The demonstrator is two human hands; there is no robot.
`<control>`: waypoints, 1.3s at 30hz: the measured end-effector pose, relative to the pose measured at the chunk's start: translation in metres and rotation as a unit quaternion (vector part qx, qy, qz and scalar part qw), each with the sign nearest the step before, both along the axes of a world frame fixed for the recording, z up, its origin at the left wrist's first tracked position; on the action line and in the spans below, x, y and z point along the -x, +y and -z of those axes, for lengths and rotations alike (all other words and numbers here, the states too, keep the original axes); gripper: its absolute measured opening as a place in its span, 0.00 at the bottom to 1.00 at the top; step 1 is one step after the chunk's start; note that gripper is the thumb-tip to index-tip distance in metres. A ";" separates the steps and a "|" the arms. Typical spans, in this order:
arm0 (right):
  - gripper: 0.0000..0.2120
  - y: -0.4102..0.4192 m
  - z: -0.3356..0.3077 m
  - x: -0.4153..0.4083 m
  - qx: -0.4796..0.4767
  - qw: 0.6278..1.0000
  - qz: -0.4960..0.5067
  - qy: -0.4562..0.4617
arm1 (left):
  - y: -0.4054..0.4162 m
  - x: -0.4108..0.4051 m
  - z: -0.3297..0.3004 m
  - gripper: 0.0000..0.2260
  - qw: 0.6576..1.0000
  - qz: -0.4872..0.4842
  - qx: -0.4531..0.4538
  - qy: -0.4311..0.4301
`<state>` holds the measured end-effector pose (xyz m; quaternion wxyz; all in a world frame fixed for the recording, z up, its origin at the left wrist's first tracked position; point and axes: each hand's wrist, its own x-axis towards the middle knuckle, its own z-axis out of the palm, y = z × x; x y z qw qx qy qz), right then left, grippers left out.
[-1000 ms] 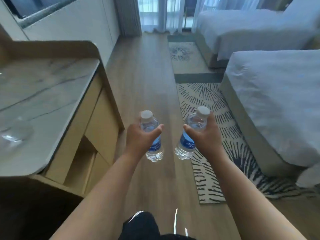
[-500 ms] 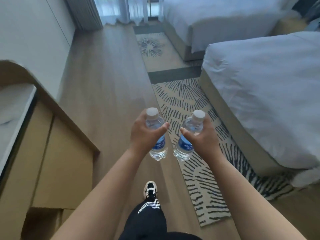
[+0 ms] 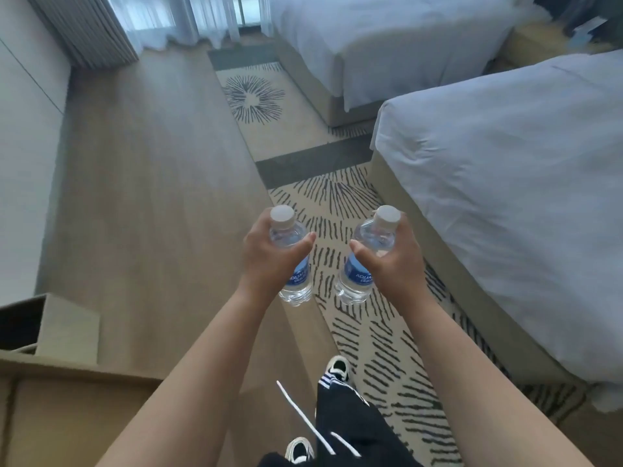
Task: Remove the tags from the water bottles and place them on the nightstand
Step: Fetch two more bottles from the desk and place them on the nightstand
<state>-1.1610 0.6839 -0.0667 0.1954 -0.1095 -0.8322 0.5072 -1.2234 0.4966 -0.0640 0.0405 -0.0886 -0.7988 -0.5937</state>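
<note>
Wooden floor (image 3: 151,203) fills the view under me, with a patterned rug (image 3: 381,338) running along its right side. Nearest, below both grips, I see a leg in black trousers with white stripes (image 3: 347,419) and two black-and-white shoes, one (image 3: 338,367) ahead of the other (image 3: 299,449). To the left of the left arm sits a light wooden cabinet (image 3: 67,409).

My left hand (image 3: 269,261) has its grip wrapped round the left water bottle (image 3: 292,261), thumb across the front; my right hand (image 3: 394,261) grips the right water bottle (image 3: 367,261) the same way. Both bottles are held up in the air, near each other but apart, their bases tilted slightly toward one another. Each has a white cap on and a blue label — I can read only part of the lettering. I cannot make out any tag on either one.

Right of the right grip lies a bed with white linen (image 3: 526,203), its base along the rug's edge. Farther off, beyond both grips, stands a second bed (image 3: 387,38), and at the far end pale curtains (image 3: 161,18) hang to the floor — grey pleated ones (image 3: 84,32) beside them.
</note>
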 end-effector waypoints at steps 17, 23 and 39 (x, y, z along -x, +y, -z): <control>0.22 0.169 0.005 0.427 0.007 1.000 0.025 0.000 | 0.175 0.426 -0.007 0.15 0.998 0.053 0.022 0.007; 0.21 0.212 0.005 0.553 0.009 0.999 0.034 0.018 | 0.220 0.558 -0.007 0.15 0.998 0.052 0.018 -0.014; 0.23 0.356 -0.002 0.949 0.036 0.985 0.166 0.003 | 0.370 0.984 -0.007 0.15 0.989 0.147 0.027 -0.018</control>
